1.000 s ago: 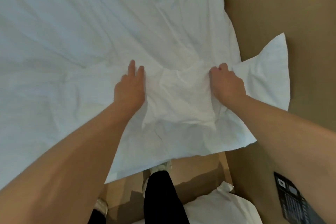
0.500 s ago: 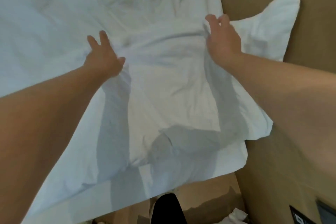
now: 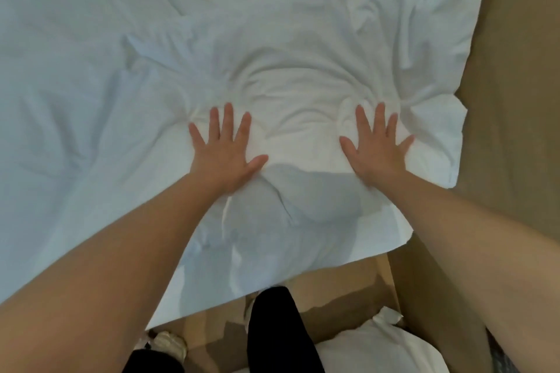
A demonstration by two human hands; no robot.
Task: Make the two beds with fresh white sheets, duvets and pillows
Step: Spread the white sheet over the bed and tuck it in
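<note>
The left hand point(image 3: 225, 148) and the right hand point(image 3: 375, 148) are both lying flat on a crumpled white cloth point(image 3: 297, 91), palms down, fingers straight and spread apart, gripping nothing. The two hands are sitting side by side with a stretch of bunched fabric between them, and creases are fanning out from the fingertips. The cloth is lying on the near right corner of the bed, on top of the white sheet point(image 3: 75, 70) that is covering the mattress. Its right side is spilling past the bed's edge over the brown floor point(image 3: 515, 100), and one loose flap is reaching up toward the top right. Shadows of the forearms are falling across the near part of the cloth. Below the bed's edge, a black trouser leg point(image 3: 278, 333) and a pale shoe point(image 3: 168, 345) are standing on the floor, and a white pillow point(image 3: 378, 348) is lying just beside the leg. A dark item point(image 3: 500, 362) is showing at the bottom right edge, too blurred for any writing on it to be read.
</note>
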